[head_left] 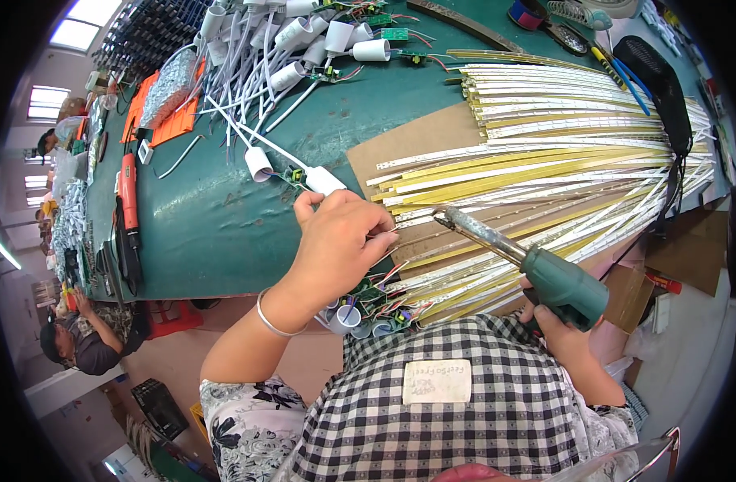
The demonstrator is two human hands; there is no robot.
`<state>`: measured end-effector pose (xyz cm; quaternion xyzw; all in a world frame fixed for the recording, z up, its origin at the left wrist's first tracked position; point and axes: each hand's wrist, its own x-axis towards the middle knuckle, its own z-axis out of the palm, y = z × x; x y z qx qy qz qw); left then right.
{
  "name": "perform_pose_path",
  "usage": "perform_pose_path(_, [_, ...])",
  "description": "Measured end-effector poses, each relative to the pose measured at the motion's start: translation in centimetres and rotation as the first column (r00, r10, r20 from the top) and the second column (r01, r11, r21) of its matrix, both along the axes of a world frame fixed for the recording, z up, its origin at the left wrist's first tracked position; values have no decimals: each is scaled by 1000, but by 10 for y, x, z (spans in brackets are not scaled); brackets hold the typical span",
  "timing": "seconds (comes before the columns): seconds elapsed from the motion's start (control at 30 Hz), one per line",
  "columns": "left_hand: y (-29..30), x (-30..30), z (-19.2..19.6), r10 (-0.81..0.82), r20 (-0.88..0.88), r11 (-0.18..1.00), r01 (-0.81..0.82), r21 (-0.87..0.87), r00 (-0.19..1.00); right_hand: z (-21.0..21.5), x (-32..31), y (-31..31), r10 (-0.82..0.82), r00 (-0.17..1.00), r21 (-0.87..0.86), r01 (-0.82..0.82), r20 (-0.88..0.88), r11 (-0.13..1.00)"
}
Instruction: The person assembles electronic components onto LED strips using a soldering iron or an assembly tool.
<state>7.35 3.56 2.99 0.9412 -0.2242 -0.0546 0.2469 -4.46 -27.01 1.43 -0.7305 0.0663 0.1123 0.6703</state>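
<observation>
My left hand (336,239) is closed in a pinch at the near ends of the LED strips, on what looks like a thin wire, mostly hidden by the fingers. Just beyond its knuckles lie a white lamp socket (326,181) and a small green circuit board (296,176). My right hand (554,328) is wrapped around the handle of a green soldering gun (567,283). The gun's metal tip points left over the strips, apart from my left hand. White and yellow LED strips (496,178) fan out on a brown cardboard sheet (416,136).
Many white sockets with boards (291,76) pile up at the far left. A red electric screwdriver (128,193) lies near the left edge. Pliers (625,76) and a black strap-like object (661,88) rest far right. More sockets (345,316) hang by my apron. A co-worker (95,333) sits left.
</observation>
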Motion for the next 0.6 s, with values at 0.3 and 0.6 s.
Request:
perform_pose_path(0.3, [0, 0, -3, -22, 77, 1000, 22, -7, 997, -4, -3, 1, 2, 999, 99, -6, 41, 995])
perform_pose_path(0.6, [1, -1, -8, -165, 291, 985, 141, 103, 942, -7, -4, -7, 186, 973, -254, -148, 135, 956])
